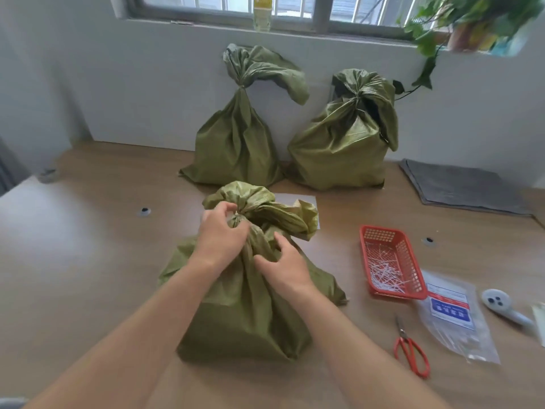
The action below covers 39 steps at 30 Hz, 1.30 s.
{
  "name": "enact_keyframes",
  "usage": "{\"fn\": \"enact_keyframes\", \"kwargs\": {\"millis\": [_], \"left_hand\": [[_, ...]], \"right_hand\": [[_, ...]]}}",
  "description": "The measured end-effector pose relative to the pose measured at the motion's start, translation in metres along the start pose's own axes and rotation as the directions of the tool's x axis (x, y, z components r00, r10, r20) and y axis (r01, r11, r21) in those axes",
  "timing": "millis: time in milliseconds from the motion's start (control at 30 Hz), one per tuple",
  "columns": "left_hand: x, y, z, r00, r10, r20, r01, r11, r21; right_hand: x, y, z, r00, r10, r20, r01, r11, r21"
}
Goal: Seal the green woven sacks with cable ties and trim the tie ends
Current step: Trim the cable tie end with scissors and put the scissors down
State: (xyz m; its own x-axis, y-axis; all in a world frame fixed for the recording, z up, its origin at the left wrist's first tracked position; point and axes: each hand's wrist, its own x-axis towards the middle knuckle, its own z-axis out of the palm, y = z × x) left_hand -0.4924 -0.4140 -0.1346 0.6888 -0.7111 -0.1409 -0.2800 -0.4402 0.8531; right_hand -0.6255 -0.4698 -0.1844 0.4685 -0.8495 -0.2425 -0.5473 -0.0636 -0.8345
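A green woven sack (pixel 244 314) stands on the wooden table in front of me, its neck gathered. My left hand (pixel 219 233) grips the gathered neck, fingers curled round it where a bit of white cable tie (pixel 236 214) shows. My right hand (pixel 284 265) rests on the sack just below the neck, fingers bent against the fabric. Two more green sacks, one on the left (pixel 236 143) and one on the right (pixel 342 149), stand tied against the back wall. Red-handled scissors (pixel 411 349) lie on the table to the right.
A red plastic basket (pixel 413 261) holding white tie offcuts sits right of the sack. A clear bag of cable ties (pixel 454 314) and a white handheld device (pixel 501 305) lie beyond it. A grey mat (pixel 460 187) lies at the back right. A plant (pixel 472 22) hangs at the window.
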Motion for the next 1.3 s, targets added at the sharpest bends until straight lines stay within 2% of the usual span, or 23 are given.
{"fn": "enact_keyframes", "kwargs": {"millis": [100,233,300,367,433,567,767,967,1300], "left_hand": [[0.011,-0.006,-0.026,0.986,-0.149,0.074,0.115,0.932,0.344],[0.03,-0.028,-0.037,0.906,-0.298,0.3,0.156,0.895,0.419],[0.034,-0.033,-0.039,0.878,-0.327,0.349,0.109,0.848,0.519],[0.038,-0.034,-0.042,0.879,-0.326,0.349,0.066,0.806,0.588],[0.047,-0.038,-0.047,0.891,-0.309,0.331,0.083,0.83,0.552],[0.064,-0.041,-0.068,0.934,-0.246,0.259,0.17,0.944,0.284],[0.091,-0.038,-0.111,0.978,-0.148,0.147,0.132,0.985,0.112],[0.136,-0.058,-0.178,0.995,-0.056,0.08,0.05,0.997,0.066],[0.276,-0.123,-0.326,0.997,0.03,-0.077,-0.022,0.994,0.103]], "right_hand": [[0.003,-0.007,0.021,0.997,0.034,0.063,-0.034,0.999,-0.007],[0.012,-0.014,0.033,0.991,0.1,0.092,-0.095,0.994,-0.048],[0.02,-0.018,0.038,0.99,0.112,0.091,-0.102,0.989,-0.112],[0.028,-0.022,0.042,0.994,0.078,0.073,-0.066,0.987,-0.149],[0.037,-0.028,0.047,0.997,0.036,0.063,-0.028,0.992,-0.122],[0.053,-0.054,0.055,0.997,-0.003,0.08,0.002,1.0,0.009],[0.081,-0.094,0.086,0.995,-0.077,0.06,0.068,0.988,0.14],[0.105,-0.151,0.141,0.992,-0.114,0.055,0.099,0.972,0.215],[0.181,-0.283,0.297,0.998,-0.059,0.034,0.044,0.934,0.354]]}}
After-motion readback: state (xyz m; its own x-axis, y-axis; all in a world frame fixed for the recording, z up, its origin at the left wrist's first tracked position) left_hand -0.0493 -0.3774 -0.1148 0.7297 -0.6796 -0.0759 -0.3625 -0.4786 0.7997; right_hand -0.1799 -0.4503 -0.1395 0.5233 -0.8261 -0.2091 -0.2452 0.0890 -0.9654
